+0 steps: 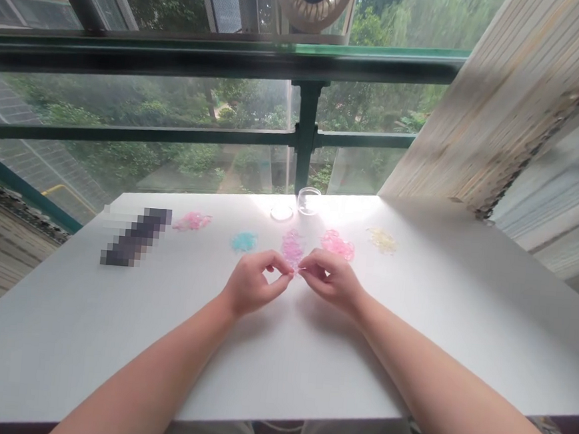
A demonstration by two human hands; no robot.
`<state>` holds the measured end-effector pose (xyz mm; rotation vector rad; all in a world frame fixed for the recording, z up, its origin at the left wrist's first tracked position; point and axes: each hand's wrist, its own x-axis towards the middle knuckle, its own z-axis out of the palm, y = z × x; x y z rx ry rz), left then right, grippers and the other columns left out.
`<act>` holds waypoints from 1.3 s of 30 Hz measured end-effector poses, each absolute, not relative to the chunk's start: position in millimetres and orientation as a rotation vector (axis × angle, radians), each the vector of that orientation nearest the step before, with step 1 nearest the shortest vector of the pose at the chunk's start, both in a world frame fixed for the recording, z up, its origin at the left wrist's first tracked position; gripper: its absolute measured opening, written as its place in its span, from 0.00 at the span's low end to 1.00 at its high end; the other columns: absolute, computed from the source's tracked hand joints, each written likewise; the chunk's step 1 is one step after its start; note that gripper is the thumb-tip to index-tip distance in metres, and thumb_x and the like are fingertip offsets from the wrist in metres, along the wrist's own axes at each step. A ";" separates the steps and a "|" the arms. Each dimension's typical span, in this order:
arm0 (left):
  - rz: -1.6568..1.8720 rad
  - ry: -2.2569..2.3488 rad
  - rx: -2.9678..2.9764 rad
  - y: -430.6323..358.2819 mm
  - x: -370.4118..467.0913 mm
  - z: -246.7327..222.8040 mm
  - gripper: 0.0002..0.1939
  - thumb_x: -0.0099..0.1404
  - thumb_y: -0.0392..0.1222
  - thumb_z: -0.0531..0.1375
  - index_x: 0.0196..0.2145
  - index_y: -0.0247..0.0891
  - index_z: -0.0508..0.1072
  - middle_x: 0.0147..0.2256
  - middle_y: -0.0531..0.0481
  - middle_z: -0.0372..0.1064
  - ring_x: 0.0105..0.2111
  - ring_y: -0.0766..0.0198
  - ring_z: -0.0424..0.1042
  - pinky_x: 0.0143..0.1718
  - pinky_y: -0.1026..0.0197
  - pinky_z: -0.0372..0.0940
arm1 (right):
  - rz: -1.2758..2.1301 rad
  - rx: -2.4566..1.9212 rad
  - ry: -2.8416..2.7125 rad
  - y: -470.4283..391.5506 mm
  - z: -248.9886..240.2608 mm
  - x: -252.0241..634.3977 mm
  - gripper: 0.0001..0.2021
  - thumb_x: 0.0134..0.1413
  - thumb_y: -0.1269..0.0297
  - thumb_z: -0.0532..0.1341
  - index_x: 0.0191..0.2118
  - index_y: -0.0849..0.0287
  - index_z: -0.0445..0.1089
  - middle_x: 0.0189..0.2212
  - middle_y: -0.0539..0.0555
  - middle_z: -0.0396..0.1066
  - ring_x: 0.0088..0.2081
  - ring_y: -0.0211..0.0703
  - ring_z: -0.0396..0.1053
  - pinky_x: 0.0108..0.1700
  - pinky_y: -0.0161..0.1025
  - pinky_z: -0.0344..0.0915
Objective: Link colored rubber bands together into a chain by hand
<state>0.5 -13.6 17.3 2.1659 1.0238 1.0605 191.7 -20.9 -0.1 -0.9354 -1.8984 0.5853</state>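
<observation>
My left hand and my right hand face each other above the middle of the white table. Thumb and forefinger of each are pinched together, the fingertips a small gap apart. Something tiny and pale seems to be between them, too small to name. Just beyond the fingertips lies a purple pile of small shiny pieces, partly hidden by them. A bright pink pile sits just behind my right hand, and a turquoise pile lies behind my left.
Farther left is a pink-red pile, beside a blurred-out dark object. A pale yellow pile lies to the right. At the back edge stand a clear round container and a flat clear lid. A green railing and window are behind.
</observation>
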 end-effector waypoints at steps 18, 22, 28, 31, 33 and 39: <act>1.012 1.030 2.257 -9.8 -0.9 13.5 0.04 0.58 0.39 0.58 0.32 0.39 0.72 0.30 0.52 0.73 0.32 0.66 0.71 0.32 0.64 0.62 | 0.614 -0.957 -1.932 -22.6 2.2 189.9 0.04 0.48 0.72 0.57 0.28 0.58 0.67 0.21 0.48 0.59 0.22 0.33 0.56 0.25 0.33 0.55; 0.990 1.026 2.269 -8.4 -1.9 14.1 0.05 0.59 0.39 0.57 0.31 0.39 0.72 0.30 0.51 0.73 0.32 0.65 0.70 0.34 0.63 0.63 | 0.629 -0.977 -1.947 -23.4 3.9 190.6 0.04 0.48 0.72 0.57 0.28 0.58 0.67 0.21 0.48 0.60 0.22 0.34 0.56 0.25 0.33 0.56; 0.967 1.043 2.277 -6.9 -3.2 13.0 0.05 0.59 0.39 0.57 0.31 0.39 0.72 0.30 0.51 0.72 0.32 0.66 0.69 0.34 0.64 0.62 | 0.633 -1.001 -1.932 -22.9 2.8 190.8 0.04 0.48 0.72 0.57 0.28 0.58 0.67 0.21 0.48 0.60 0.23 0.34 0.56 0.25 0.33 0.56; 0.963 1.040 2.275 -6.7 -3.3 12.4 0.04 0.59 0.38 0.57 0.31 0.39 0.72 0.30 0.52 0.72 0.31 0.66 0.69 0.31 0.64 0.61 | 0.629 -1.020 -1.923 -21.2 0.1 191.1 0.03 0.48 0.73 0.57 0.28 0.58 0.66 0.21 0.47 0.60 0.22 0.33 0.56 0.25 0.33 0.56; 0.950 1.041 2.277 -6.6 -3.4 12.4 0.04 0.59 0.38 0.57 0.31 0.38 0.72 0.30 0.51 0.72 0.32 0.66 0.69 0.30 0.64 0.61 | 0.630 -1.026 -1.920 -20.3 -1.4 191.4 0.03 0.48 0.73 0.57 0.28 0.59 0.66 0.20 0.47 0.58 0.22 0.33 0.55 0.24 0.33 0.55; 0.939 1.030 2.282 -6.5 -3.5 13.5 0.04 0.59 0.37 0.57 0.31 0.38 0.72 0.30 0.51 0.72 0.32 0.66 0.69 0.30 0.64 0.60 | 0.622 -1.027 -1.907 -19.8 -1.8 192.1 0.02 0.49 0.72 0.58 0.29 0.59 0.65 0.19 0.46 0.57 0.21 0.32 0.53 0.23 0.32 0.53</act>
